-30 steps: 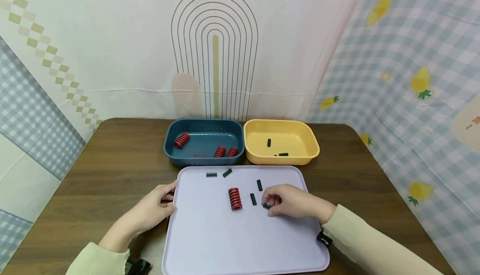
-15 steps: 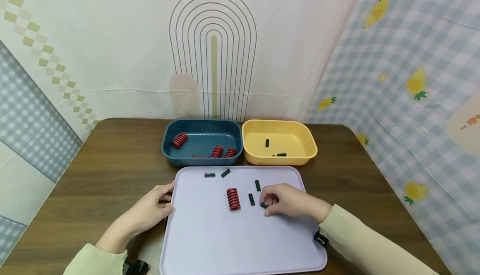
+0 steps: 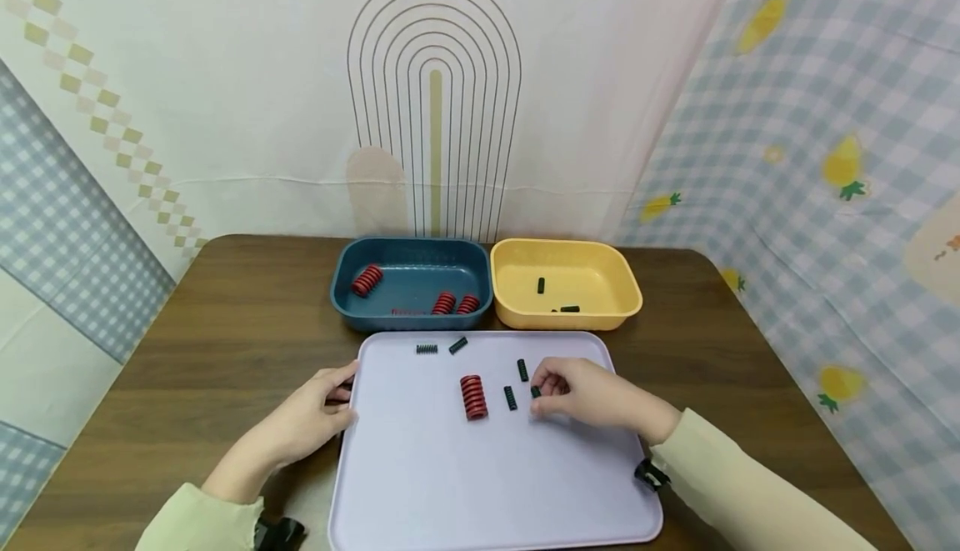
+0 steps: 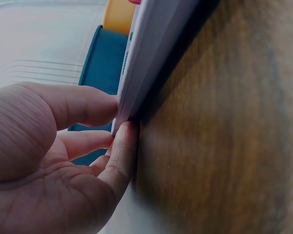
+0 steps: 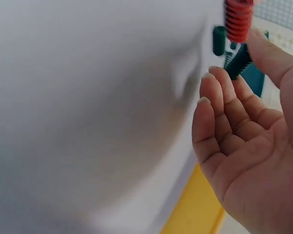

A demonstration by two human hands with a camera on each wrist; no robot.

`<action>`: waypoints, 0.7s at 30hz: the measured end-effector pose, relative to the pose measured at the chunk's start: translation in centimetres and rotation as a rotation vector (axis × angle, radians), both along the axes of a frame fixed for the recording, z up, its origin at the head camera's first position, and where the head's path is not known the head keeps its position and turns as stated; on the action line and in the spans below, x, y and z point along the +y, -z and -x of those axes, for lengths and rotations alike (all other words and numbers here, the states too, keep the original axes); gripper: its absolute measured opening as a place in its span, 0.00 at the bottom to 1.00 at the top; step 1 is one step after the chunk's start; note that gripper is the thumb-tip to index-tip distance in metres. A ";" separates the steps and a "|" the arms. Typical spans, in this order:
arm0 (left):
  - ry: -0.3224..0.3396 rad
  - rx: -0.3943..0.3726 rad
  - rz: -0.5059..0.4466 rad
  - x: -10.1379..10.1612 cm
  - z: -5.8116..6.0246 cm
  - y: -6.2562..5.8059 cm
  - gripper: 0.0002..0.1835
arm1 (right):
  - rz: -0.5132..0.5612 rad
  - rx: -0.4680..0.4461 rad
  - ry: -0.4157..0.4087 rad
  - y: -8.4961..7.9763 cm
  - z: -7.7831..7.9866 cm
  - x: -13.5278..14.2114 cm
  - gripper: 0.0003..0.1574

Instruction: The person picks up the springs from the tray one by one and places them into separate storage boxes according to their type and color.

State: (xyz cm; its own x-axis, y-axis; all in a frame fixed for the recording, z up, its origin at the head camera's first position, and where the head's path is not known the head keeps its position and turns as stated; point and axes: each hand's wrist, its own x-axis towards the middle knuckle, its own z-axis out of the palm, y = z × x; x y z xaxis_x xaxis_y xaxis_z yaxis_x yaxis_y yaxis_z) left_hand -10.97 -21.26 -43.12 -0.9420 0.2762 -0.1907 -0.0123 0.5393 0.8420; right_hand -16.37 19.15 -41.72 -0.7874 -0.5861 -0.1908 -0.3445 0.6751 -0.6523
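Observation:
Pinched between the thumb and fingertips of my right hand (image 3: 581,393) is a small dark green spring (image 5: 240,62), held just over the lilac tray (image 3: 450,484). Two more green springs lie close by, one left of the fingertips (image 3: 510,398) and another green spring (image 3: 522,370) farther back. A thick red spring (image 3: 473,398) lies near the middle of the tray. At the tray's left edge, my left hand (image 4: 63,146) grips the rim between thumb and fingers. Two green springs, one lying sideways (image 3: 427,349) and one slanted (image 3: 458,345), rest near the tray's far edge.
Behind the tray, a blue bin (image 3: 348,315) with several red springs stands beside a yellow bin (image 3: 517,318) with several green springs. All rest on a brown wooden table (image 3: 187,351). Patterned cloth (image 3: 285,101) hangs behind and at both sides.
My right hand has moved slightly back and raised the green spring, which was lying slanted at its fingertips. The left hand stays on the tray's edge.

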 end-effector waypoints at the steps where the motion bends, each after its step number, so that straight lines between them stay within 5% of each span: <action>1: -0.001 0.001 -0.003 0.0 0.0 0.0 0.36 | 0.009 0.010 0.019 -0.2 0.2 0.0 0.16; 14: -0.007 -0.004 -0.012 0.0 0.0 0.1 0.36 | 0.110 0.199 0.214 -3.2 3.5 1.3 0.22; 21: -0.008 -0.002 -0.004 0.0 0.0 0.2 0.36 | 0.147 0.266 0.347 -3.4 5.5 1.7 0.25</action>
